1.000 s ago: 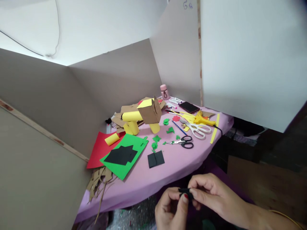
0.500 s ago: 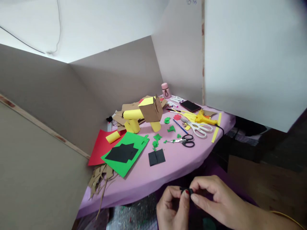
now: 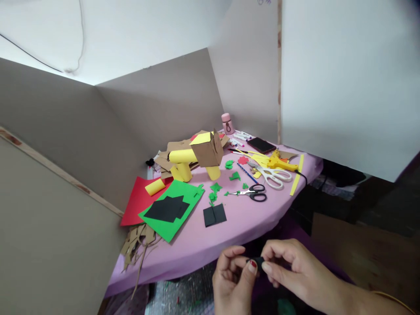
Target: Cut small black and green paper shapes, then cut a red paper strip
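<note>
A small piece of black paper [image 3: 258, 263] is pinched between my two hands, below the table's front edge. My left hand [image 3: 233, 278] grips its left end, thumb on top and index finger lifted. My right hand [image 3: 288, 264] pinches the other end between thumb and fingers. The underside of the piece is hidden. On the table beyond my hands lies a folded black paper square [image 3: 214, 215]. Farther back stands a yellow paper and cardboard figure [image 3: 206, 150] with a box-shaped head. Black-handled scissors [image 3: 257, 193] rest to the right, among green paper scraps [image 3: 213, 197].
Green sheet [image 3: 170, 234] with a black cutout [image 3: 167, 209] lies left, over a red sheet [image 3: 129, 210]. White scissors [image 3: 274, 178], a yellow glue gun [image 3: 282, 163] and a phone [image 3: 261, 145] are at the right. Cardboard scraps [image 3: 138, 240] hang over the left edge.
My left index finger has lifted off the black paper, while the left thumb still presses it. My right hand keeps its pinch. The view has shifted slightly; the things on the table stay put.
</note>
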`<state>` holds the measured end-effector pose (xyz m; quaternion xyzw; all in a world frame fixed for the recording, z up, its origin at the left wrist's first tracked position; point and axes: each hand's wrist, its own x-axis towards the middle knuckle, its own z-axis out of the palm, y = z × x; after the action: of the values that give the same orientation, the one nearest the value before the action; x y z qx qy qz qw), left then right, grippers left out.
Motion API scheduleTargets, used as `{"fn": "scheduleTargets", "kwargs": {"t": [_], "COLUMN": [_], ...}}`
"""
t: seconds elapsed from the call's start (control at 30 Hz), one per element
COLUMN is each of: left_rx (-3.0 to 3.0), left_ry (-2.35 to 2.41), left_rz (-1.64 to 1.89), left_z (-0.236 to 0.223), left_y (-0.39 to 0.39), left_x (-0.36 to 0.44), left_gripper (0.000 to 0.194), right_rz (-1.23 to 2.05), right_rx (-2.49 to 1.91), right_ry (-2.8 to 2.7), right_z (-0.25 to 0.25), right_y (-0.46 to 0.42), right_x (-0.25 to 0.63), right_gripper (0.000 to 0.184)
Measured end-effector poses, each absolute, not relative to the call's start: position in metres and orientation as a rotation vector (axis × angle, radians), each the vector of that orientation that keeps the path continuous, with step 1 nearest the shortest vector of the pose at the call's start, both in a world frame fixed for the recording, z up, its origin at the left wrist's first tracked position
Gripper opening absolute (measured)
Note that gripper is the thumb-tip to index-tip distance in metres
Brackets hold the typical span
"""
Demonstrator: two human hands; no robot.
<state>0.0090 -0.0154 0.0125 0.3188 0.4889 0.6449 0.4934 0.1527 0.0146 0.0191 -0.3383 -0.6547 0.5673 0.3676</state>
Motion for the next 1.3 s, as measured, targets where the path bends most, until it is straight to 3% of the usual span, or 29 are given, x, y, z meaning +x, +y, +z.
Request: {"fn": "scheduleTargets", "kwargs": {"t": [0.37, 0.57, 0.7, 0.8, 1.03, 1.3], "left_rx": [0.822, 1.199, 1.107, 1.063, 0.959, 1.478], "left_ry": [1.169, 1.289, 1.271, 1.311, 1.307, 1.412], "left_rz": [1.607, 1.505, 1.498, 1.497, 1.449, 1.146], "left_z": [0.003, 0.008, 0.007, 0.008, 0.015, 0.012], "left_y": [-0.013, -0.014, -0.012, -0.011, -0.008, -0.008], "left_x": [0.006, 0.001, 0.001, 0.002, -0.001, -0.007], "left_gripper": [0.036, 0.017, 0.027, 0.022, 0.035, 0.033], "right_rz": [1.31, 1.364, 1.285, 1.285, 1.579, 1.642], "right_rx": [-0.933, -0.919, -0.928, -0.948, -0.858, -0.815], "right_ry": [-1.804, -1.888, -1.847, -1.823, -1.525, -1.602], "right_z": [0.019, 0.021, 0.017, 0.016, 0.013, 0.014], "right_y": [0.021, 0.022, 0.02, 0.019, 0.02, 0.024], "right_x": [0.151, 0.152, 0.149, 0.147, 0.144, 0.147], "right_gripper": [0.016, 0.021, 0.024, 0.025, 0.027, 0.029]}}
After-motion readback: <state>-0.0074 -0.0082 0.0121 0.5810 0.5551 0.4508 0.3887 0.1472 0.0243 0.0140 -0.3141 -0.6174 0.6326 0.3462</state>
